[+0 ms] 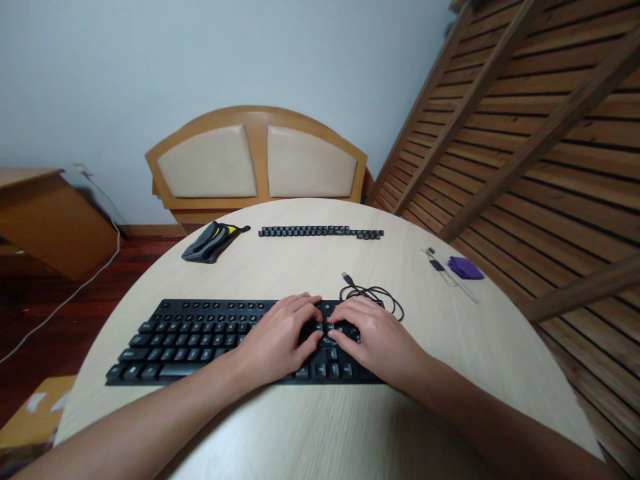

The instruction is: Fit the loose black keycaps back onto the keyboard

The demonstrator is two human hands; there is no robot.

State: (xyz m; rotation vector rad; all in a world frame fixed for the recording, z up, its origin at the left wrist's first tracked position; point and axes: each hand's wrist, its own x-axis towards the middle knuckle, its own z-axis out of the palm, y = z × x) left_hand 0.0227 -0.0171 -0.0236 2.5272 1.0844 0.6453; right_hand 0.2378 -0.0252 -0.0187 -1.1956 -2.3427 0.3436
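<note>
Okay, so you've got both hands over the right-hand part of that black keyboard, which lies flat on the near side of the round table. Your left hand is curled with a gap between thumb and fingers, and your right hand faces it in much the same shape, fingertips of the two just beside each other. Can't tell whether either one's actually gripping a key, too dark and tiny in there. Back rows of the board look like bare switches, and a long line of loose keycaps sits near the far edge. Just behind your right hand there's a coiled black cable with its USB plug pointing away from you. Off to your left is a grey and yellow pouch, and over to your right a folded purple cloth beside some thin wire thing with a black middle.
</note>
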